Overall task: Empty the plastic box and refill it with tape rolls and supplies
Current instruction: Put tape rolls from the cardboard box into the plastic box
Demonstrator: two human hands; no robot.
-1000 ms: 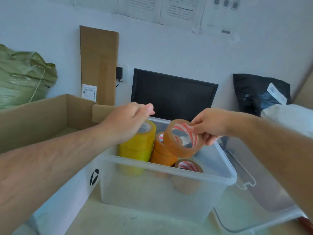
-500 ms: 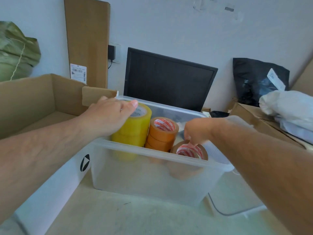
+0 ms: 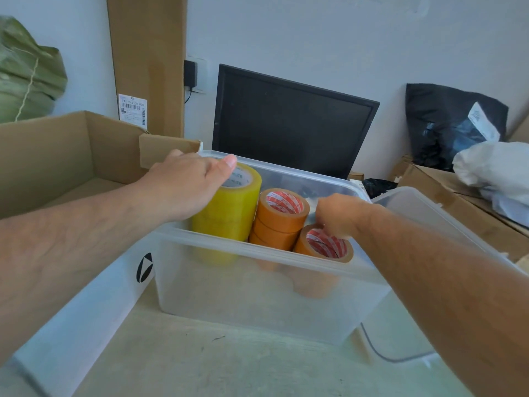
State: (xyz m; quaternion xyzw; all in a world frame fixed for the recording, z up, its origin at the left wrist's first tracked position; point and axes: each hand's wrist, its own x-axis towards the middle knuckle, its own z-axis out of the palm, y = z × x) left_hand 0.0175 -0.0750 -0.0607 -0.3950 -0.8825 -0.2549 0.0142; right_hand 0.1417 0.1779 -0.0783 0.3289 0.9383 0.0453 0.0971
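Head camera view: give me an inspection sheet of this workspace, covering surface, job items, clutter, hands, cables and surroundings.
Surface: pale tabletop.
Job's things: clear plastic box holds yellow tape stack, orange tape stack, front orange roll; clear lid at its right.
Clutter: open cardboard box, white carton, green sack, black bag, white bag.
Hands: left hand holds yellow tape stack's top; right hand, blurred, fingers curled down at front orange roll, grip unclear.
Cables: black plug and cord at wall socket.
Surroundings: dark monitor, upright cardboard sheet, white wall.

Frosted plastic box, glossy tape rolls, matt cardboard
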